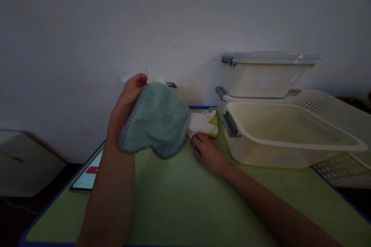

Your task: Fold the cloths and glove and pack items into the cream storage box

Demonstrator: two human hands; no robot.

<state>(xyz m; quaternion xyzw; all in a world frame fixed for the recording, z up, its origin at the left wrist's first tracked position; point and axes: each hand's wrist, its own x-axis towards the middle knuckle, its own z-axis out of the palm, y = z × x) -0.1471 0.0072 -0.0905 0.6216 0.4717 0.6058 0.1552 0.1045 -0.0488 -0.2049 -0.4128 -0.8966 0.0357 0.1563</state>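
My left hand (130, 90) is raised near the wall, its fingers closed at the upper edge of a grey-green cleaning cloth (158, 119). The textured cloth hangs down with its dark stitched border showing. Just above it, a small dark and shiny curved piece (171, 85) peeks out; most of it is hidden. My right hand (209, 152) rests low on the table with its fingers stretched out. Its fingertips are at the near edge of a white and yellow soft bundle (201, 123), whose left part is behind the cloth.
An open cream bin (269, 154) stands on the green table (174, 204) at right. Behind it, a lidded box (261, 79) is stacked on another. A perforated white basket (344, 112) lies farther right. A phone (85, 179) lies at the left edge, partly behind my forearm.
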